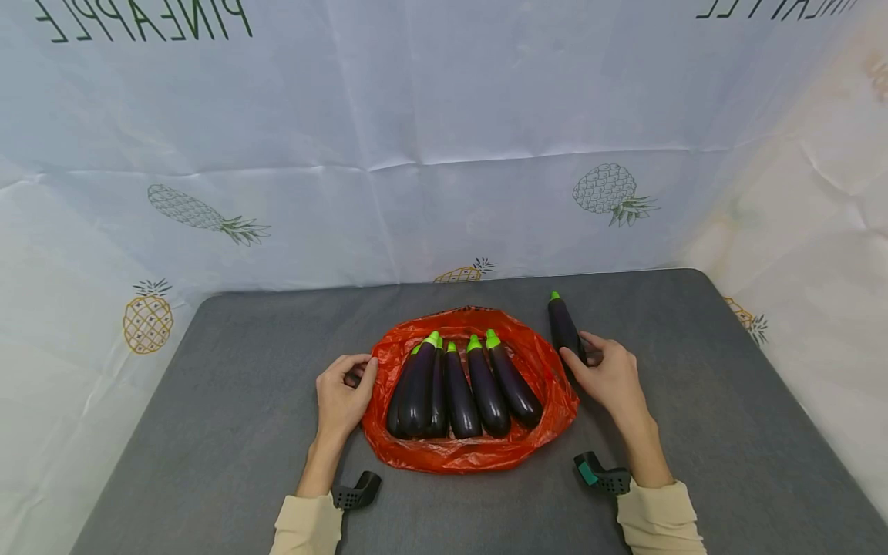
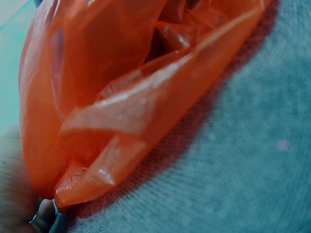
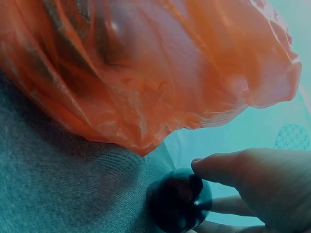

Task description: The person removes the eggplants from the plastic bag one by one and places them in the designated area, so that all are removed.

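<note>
An open red plastic bag (image 1: 479, 455) lies on the table with several dark purple, green-tipped eggplants (image 1: 461, 397) side by side in it. At the bag's left edge, my left hand (image 1: 343, 393) pinches the rim between thumb and fingers; the left wrist view shows the gathered film (image 2: 82, 184) at the thumb. To the right of the bag, another eggplant (image 1: 563, 320) lies on the table, its green tip pointing away. My right hand (image 1: 610, 374) holds its thick near end, thumb on one side and fingers on the other. Its rounded end (image 3: 177, 201) shows in the right wrist view.
The grey table (image 1: 229, 432) extends around the bag on all sides. A white curtain (image 1: 416, 208) printed with pineapples hangs right behind the table's far edge. Black wrist mounts (image 1: 357, 491) sit on both wrists beside the beige sleeves (image 1: 659, 516).
</note>
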The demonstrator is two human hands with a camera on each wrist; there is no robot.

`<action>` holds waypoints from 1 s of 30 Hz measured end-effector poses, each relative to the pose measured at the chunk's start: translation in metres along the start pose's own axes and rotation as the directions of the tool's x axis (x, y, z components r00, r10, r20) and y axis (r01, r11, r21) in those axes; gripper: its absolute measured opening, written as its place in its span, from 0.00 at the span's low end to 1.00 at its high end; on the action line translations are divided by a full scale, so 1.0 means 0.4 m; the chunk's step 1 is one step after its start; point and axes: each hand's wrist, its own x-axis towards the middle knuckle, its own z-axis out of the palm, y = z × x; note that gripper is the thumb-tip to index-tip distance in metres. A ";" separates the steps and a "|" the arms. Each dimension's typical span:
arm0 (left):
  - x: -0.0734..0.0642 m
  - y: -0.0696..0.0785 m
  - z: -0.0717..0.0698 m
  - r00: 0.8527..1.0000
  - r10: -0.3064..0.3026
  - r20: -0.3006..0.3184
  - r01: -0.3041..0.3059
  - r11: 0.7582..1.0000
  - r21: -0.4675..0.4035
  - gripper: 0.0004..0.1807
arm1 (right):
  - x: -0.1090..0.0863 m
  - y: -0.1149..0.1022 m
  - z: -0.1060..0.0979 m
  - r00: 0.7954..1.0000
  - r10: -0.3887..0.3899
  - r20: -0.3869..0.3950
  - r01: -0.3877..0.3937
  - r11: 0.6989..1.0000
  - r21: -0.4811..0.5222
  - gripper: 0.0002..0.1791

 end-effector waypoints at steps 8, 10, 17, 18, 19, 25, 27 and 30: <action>-0.001 -0.005 0.002 1.000 0.011 -0.006 -0.011 1.000 -0.002 0.03 | -0.002 -0.003 -0.004 1.000 -0.008 -0.021 0.008 1.000 -0.003 0.30; -0.001 -0.006 0.003 1.000 0.012 -0.005 -0.012 1.000 -0.004 0.04 | -0.005 -0.007 -0.008 0.999 -0.014 -0.033 0.014 1.000 -0.001 0.29; 0.000 -0.005 0.003 1.000 0.005 -0.002 -0.005 1.000 0.003 0.03 | -0.014 -0.026 -0.023 0.996 -0.042 -0.073 0.042 0.999 -0.002 0.28; 0.000 -0.004 0.003 1.000 0.004 -0.001 -0.004 1.000 0.005 0.03 | -0.016 -0.029 -0.026 0.996 -0.046 -0.076 0.046 0.999 -0.001 0.28; 0.000 -0.004 0.003 1.000 0.002 -0.001 -0.002 1.000 0.006 0.03 | -0.018 -0.033 -0.028 0.996 -0.050 -0.080 0.051 0.999 0.001 0.28; 0.000 -0.003 0.003 1.000 -0.006 -0.002 0.006 1.000 0.010 0.03 | -0.029 -0.057 -0.041 0.988 -0.089 -0.124 0.091 0.996 0.011 0.26; 0.000 -0.004 0.003 1.000 -0.005 -0.003 0.005 1.000 0.009 0.03 | -0.034 -0.067 -0.045 0.984 -0.109 -0.143 0.112 0.993 0.018 0.25; 0.000 -0.005 0.003 1.000 0.002 -0.004 -0.002 1.000 0.005 0.03 | -0.042 -0.084 -0.052 0.976 -0.136 -0.172 0.145 0.989 0.040 0.24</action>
